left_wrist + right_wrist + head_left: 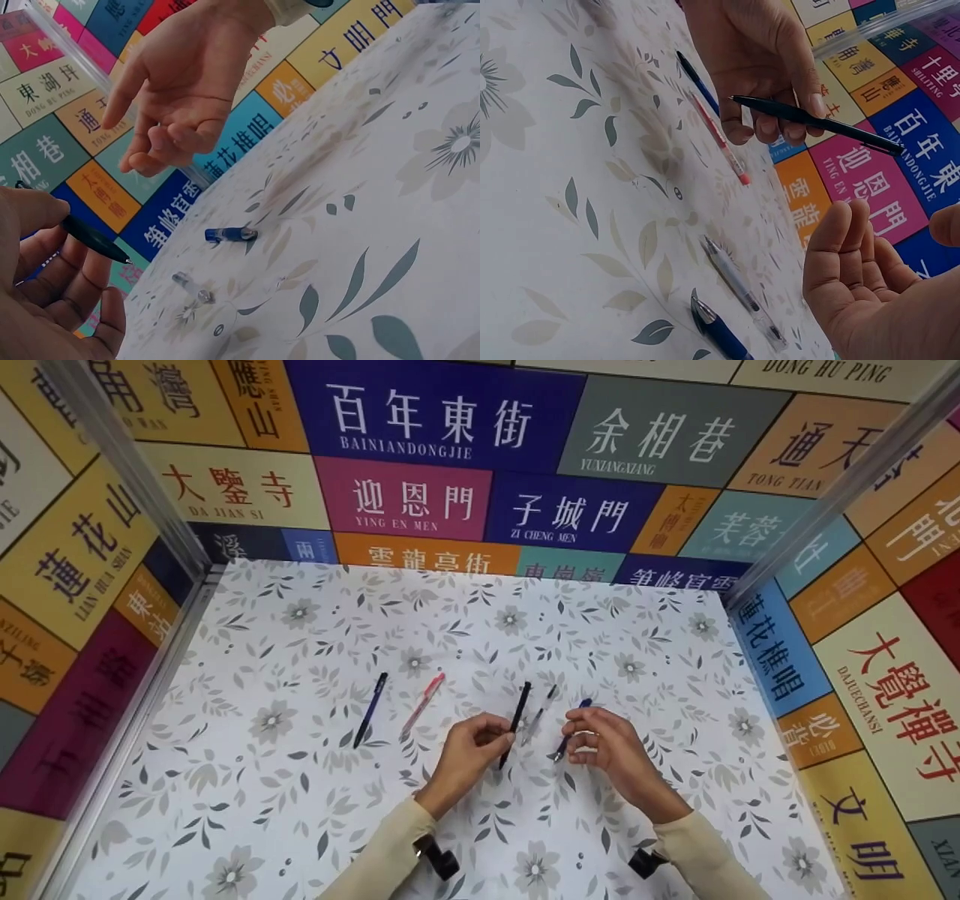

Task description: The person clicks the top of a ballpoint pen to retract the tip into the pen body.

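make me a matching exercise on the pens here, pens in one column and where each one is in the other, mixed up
Things:
1. black pen
2. red pen
3. dark blue pen
4. clear pen

Places or states:
A. lying on the table, farthest to the left in the head view
B. held in the left hand, off the table
C. lying on the table right beside the blue pen under the right hand
D. lying on the table just right of the dark blue pen

Pairs: 1-B, 2-D, 3-A, 4-C
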The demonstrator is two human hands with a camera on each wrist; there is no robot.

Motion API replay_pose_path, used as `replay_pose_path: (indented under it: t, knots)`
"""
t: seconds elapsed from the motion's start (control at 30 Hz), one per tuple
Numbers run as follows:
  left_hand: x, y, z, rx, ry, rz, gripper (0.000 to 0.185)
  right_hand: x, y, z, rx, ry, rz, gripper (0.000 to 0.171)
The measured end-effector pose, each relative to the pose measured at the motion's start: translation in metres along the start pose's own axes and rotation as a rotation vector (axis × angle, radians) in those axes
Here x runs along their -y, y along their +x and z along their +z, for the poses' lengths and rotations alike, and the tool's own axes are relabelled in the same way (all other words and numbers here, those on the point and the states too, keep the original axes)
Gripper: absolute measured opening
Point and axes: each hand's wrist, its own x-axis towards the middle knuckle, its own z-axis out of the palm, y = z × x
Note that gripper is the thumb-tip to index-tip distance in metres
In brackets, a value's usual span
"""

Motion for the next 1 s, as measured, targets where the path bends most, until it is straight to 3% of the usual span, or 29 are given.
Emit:
replay_pose_path:
  t: [0.5,1.0]
  knots:
    - [-0.006,-0.016,0.007,0.027,-0.033,0.046,0.011,0.016,-0.001,0.014,0.061,-0.057,-0.009,0.031]
    - [-0.013,-0.019,0.009,0.051,-0.002,0.074,0.011,0.026,-0.006,0.025,0.12,-0.122,-0.06,0.032]
